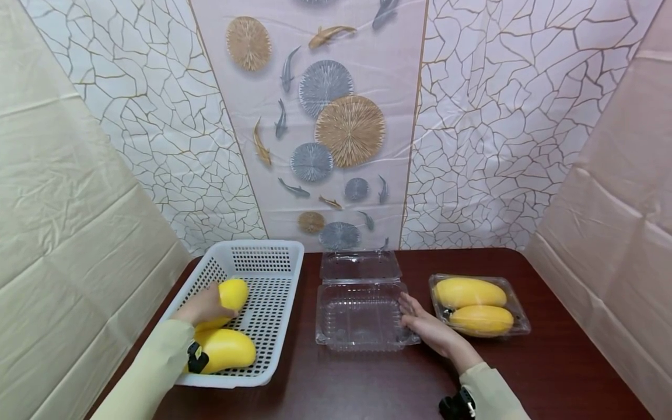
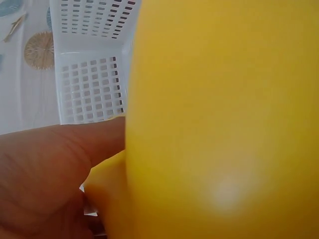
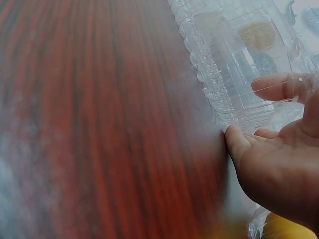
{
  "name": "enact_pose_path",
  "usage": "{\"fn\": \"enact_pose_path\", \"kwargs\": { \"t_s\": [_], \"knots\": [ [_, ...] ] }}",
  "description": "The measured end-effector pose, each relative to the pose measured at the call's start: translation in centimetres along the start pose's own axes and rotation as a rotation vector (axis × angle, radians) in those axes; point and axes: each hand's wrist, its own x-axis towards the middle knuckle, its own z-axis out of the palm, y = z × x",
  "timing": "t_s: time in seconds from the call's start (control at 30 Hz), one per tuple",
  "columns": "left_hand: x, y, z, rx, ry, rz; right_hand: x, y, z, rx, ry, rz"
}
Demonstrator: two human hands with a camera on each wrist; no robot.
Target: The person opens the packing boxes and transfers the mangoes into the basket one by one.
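dark table (image 1: 336, 388), patterned backdrop (image 1: 336, 122) behind. your left hand (image 1: 205, 306) grips yellow mango (image 1: 234, 293) in white basket (image 1: 236, 381) at left, second mango (image 1: 228, 350) nearer. your right hand (image 1: 430, 329), straight-fingered, touches right side of clear box (image 1: 362, 318), seemingly steadying it; lid (image 1: 359, 266) folded far, likely for access.

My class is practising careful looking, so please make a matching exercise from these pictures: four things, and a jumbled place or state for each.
Things
1. left hand
2. right hand
3. open clear box
4. filled clear box

Places and states
A. contains two yellow fruits
B. at the right edge of a box without fruit
C. gripping a fruit inside the white basket
D. lid folded back, no fruit inside

Pairs: 1-C, 2-B, 3-D, 4-A
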Motion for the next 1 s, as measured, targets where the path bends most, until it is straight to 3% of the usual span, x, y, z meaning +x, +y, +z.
{"fn": "enact_pose_path", "kwargs": {
  "t_s": [0.27, 0.63, 1.0],
  "knots": [
    [0.41, -0.02, 0.49, 0.030, 0.074, -0.008, -0.05, 0.05, -0.13, 0.004, -0.016, -0.008],
    [0.23, 0.25, 0.14, 0.097, 0.129, 0.022, -0.02, 0.03, -0.27, 0.006, -0.024, -0.002],
    [0.42, -0.06, -0.19, 0.119, 0.105, 0.010, 0.10, 0.16, -0.18, 0.025, -0.026, -0.008]
  ]
}}
